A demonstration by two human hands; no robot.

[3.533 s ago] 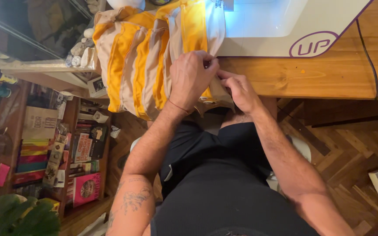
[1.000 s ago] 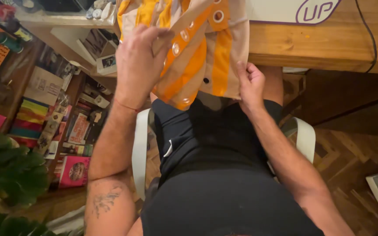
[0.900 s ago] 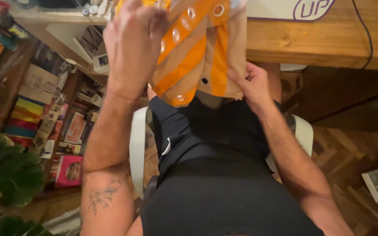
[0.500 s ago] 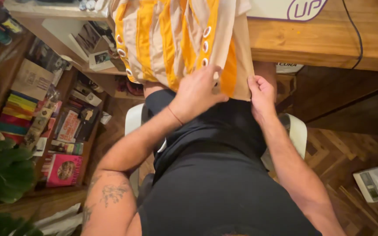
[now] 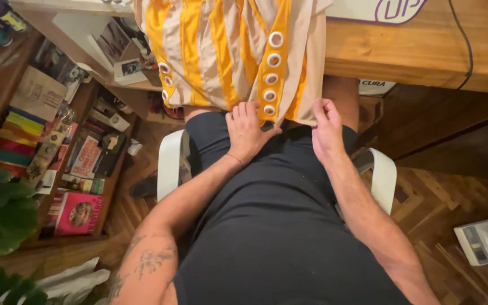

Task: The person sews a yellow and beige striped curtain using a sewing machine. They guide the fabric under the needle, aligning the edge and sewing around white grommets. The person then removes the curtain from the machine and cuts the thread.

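Yellow-and-beige striped fabric (image 5: 227, 51), white rings (image 5: 272, 59)

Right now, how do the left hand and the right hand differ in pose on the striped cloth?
The left hand lies flat, fingers spread, below the cloth's ringed strip; the right hand pinches the lower edge of the striped cloth farther right. The left hand rests mostly on the black shorts; the right holds fabric. Both are at the cloth's hanging hem.

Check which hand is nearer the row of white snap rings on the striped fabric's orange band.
Left. The left hand lies at the bottom of the ring row on the striped fabric, fingertips beside the lowest ring. The right hand holds the fabric's beige edge, farther right.
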